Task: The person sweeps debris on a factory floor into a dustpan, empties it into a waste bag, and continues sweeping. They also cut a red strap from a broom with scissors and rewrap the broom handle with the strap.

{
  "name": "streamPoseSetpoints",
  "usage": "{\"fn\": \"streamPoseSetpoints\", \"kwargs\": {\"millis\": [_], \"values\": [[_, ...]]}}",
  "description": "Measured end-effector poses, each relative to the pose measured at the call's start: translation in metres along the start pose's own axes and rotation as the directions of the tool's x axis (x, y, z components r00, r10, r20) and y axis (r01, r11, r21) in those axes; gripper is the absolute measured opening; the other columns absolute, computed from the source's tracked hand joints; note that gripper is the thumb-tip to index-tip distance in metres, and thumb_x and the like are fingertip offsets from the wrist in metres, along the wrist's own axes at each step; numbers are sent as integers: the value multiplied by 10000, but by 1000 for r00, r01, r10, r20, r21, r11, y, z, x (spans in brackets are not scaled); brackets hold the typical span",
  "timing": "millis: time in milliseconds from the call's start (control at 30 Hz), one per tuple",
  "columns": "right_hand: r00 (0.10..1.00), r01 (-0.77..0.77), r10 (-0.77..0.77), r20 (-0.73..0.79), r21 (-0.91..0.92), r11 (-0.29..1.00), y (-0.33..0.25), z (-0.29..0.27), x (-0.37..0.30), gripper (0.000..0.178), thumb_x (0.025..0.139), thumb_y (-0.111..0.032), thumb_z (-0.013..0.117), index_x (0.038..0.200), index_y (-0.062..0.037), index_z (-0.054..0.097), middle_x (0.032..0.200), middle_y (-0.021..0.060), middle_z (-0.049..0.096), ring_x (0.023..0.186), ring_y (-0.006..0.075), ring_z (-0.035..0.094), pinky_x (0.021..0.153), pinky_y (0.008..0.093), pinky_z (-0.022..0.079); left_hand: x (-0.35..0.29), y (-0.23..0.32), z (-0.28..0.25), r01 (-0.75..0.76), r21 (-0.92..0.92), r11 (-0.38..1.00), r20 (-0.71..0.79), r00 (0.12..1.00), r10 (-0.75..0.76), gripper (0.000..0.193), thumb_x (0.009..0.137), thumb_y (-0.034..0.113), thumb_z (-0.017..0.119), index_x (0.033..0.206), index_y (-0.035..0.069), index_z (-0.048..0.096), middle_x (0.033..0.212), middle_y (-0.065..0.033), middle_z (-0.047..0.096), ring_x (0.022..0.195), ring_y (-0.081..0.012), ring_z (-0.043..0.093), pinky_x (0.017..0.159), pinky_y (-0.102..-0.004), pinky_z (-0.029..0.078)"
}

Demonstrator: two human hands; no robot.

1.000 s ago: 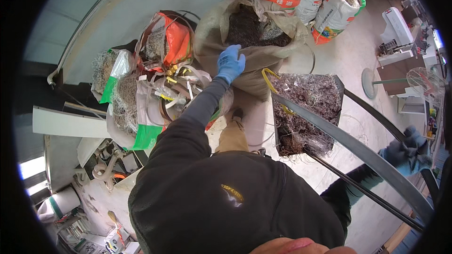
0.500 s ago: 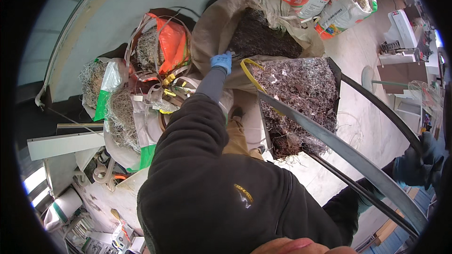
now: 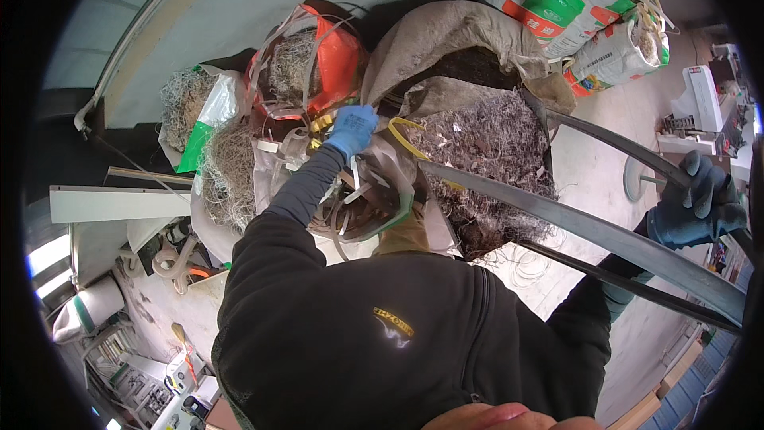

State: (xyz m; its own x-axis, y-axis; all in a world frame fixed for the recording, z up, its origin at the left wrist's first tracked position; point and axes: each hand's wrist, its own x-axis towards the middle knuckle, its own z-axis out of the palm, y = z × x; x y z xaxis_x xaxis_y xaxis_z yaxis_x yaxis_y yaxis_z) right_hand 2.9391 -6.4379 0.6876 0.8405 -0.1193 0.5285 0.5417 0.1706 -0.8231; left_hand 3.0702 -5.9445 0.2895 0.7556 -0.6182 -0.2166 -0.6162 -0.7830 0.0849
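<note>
A large beige woven sack point(image 3: 442, 24) stands open with dark shredded material point(image 3: 469, 68) inside. My left hand point(image 3: 352, 131), in a blue glove, is closed at the sack's left edge, which is drawn toward it; the fingertips are partly hidden. My right hand point(image 3: 700, 203), in a dark glove, is wrapped round a curved black bar point(image 3: 621, 143). The bar joins a tilted tray heaped with tangled metal shavings point(image 3: 493, 143), whose far end reaches the sack's mouth. A wide grey metal bar point(image 3: 589, 227) and a yellow strap point(image 3: 408, 139) are also at the tray.
Left of the sack stand an orange bag point(image 3: 330, 52) and white-green bags point(image 3: 208, 123) with wiry scrap. An open plastic bag of brown strips point(image 3: 374, 207) is near my legs. Printed bags point(image 3: 549, 12) stand at the back right. A white board point(image 3: 119, 201) juts in from the left.
My left hand has moved nearer and left, and the sack's left edge is pulled with it. My right hand and its bar show farther into view. The whole view has shifted.
</note>
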Motion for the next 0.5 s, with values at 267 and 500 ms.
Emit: {"fn": "streamPoseSetpoints", "kwargs": {"millis": [267, 500], "values": [[982, -85, 72, 173, 67, 994, 40, 25, 66, 499, 953, -548, 641, 610, -196, 550, 574, -21, 513, 536, 137, 464, 888, 371, 444, -20, -1, 19, -137, -127, 982, -45, 990, 132, 155, 778, 138, 734, 932, 126, 719, 1075, -116, 656, 881, -304, 725, 731, -444, 543], [987, -68, 61, 151, 41, 997, 115, 13, 81, 443, 1060, -450, 489, 728, -160, 535, 595, -2, 493, 560, 156, 470, 870, 405, 468, -58, -16, 35, -47, -173, 984, 95, 993, 64, 401, 846, 66, 664, 1244, 105, 634, 1088, -131, 683, 946, -311, 720, 701, -448, 545]]}}
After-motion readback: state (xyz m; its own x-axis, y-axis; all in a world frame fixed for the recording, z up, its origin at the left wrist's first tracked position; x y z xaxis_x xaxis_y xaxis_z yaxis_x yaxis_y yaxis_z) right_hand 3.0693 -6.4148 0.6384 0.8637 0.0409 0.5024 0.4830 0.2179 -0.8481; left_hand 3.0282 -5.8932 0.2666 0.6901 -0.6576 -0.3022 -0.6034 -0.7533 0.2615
